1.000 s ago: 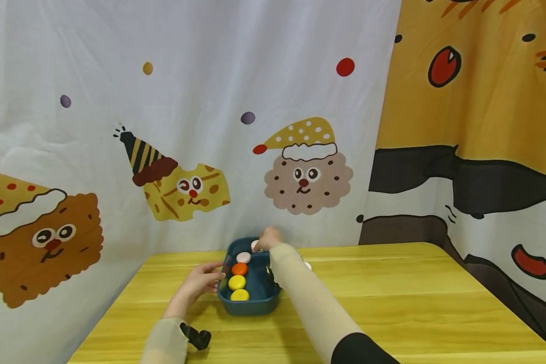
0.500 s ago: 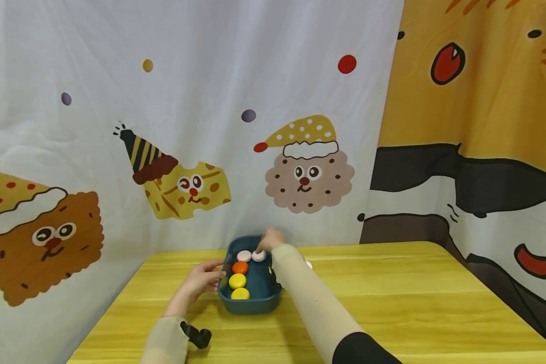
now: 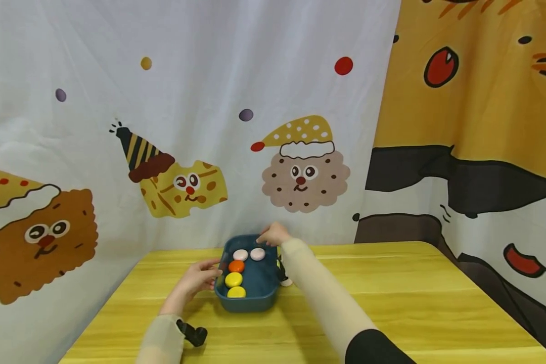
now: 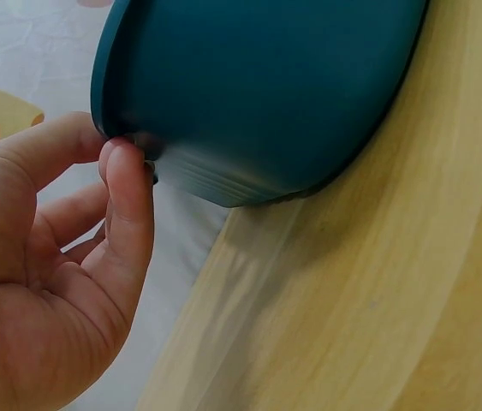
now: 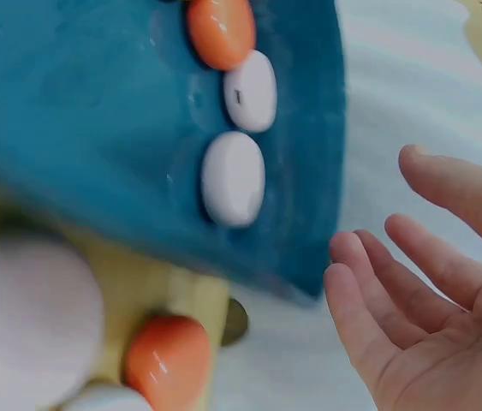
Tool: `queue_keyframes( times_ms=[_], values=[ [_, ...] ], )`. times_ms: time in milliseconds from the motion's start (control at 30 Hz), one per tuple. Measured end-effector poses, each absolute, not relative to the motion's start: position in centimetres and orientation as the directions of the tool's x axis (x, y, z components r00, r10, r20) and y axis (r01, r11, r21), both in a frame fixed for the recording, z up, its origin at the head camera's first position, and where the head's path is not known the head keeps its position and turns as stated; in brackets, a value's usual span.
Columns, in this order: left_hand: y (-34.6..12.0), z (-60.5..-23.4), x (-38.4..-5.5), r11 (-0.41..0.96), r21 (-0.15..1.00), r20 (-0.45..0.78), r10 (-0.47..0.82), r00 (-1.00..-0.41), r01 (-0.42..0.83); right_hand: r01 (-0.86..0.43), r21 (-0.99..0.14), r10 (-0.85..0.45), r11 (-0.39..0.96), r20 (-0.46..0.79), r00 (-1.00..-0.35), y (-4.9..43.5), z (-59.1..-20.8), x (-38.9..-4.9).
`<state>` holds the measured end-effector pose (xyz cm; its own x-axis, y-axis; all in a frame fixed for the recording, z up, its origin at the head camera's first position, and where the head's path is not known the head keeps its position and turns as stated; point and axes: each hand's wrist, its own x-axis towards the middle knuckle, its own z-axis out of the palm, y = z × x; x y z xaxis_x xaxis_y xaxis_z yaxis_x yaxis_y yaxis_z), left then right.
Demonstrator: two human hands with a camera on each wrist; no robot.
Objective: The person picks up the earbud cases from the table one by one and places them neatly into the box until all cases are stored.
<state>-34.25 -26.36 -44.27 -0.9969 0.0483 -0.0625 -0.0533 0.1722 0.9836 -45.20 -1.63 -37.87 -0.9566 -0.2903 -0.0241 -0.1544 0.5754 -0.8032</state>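
A dark blue plastic box (image 3: pixel 266 285) with rounded corners stands on the table. Down its left side lie several smooth, rounded glossy pieces: two yellow ones (image 3: pixel 234 279), an orange one (image 3: pixel 236 266) and a pale pink one (image 3: pixel 240 255). Beside that last one is a second pale pink piece (image 3: pixel 257 254). My left hand (image 3: pixel 197 278) pinches the box's left rim between thumb and fingers, close up in the left wrist view. My right hand (image 3: pixel 276 234), fingers spread apart and empty, is over the box's far right corner; the right wrist view shows the fingertips (image 5: pixel 339 278) near the rim.
Outside the box, on its right, a large whitish round piece (image 5: pixel 31 317), an orange piece (image 5: pixel 168 364) and a dark greenish one (image 5: pixel 235 321) lie in the right wrist view. The wooden table (image 3: pixel 391 303) ends at a printed curtain (image 3: pixel 200 101) behind the box.
My right hand has set the second pale pink piece down in the box, let it go and drawn back to the right. The left hand has stayed at the rim.
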Motion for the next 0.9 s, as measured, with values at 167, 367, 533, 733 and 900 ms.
queue_keyframes(
  times_ms=[167, 367, 533, 733, 900],
  values=[
    [-26.5, -44.1, -34.3, 0.176, 0.983, -0.061, 0.049, -0.997, -0.052, -0.172, -0.852, -0.330, 0.495, -0.001, -0.944, 0.8, -36.2, -44.6],
    [-26.2, -44.0, -34.2, 0.174, 0.983, -0.060, 0.054, -0.997, -0.050, -0.221, -0.854, -0.366, 0.471, 0.039, -0.930, 3.9, -35.8, -43.3],
    [-26.2, -44.2, -34.2, 0.178, 0.983, -0.059, 0.052, -0.997, -0.049, -0.225, -0.856, -0.380, 0.466, 0.036, -0.924, 6.2, -37.1, -42.4],
    [-26.4, -44.1, -34.3, 0.188, 0.981, -0.067, 0.069, -0.995, -0.053, -0.176, -0.859, -0.343, 0.480, 0.000, -0.939, 8.3, -39.2, -41.5],
    [-26.5, -43.9, -34.3, 0.208, 0.977, -0.057, 0.087, -0.995, -0.037, -0.157, -0.863, -0.343, 0.480, -0.021, -0.939, 9.5, -40.8, -41.0]
  ],
)
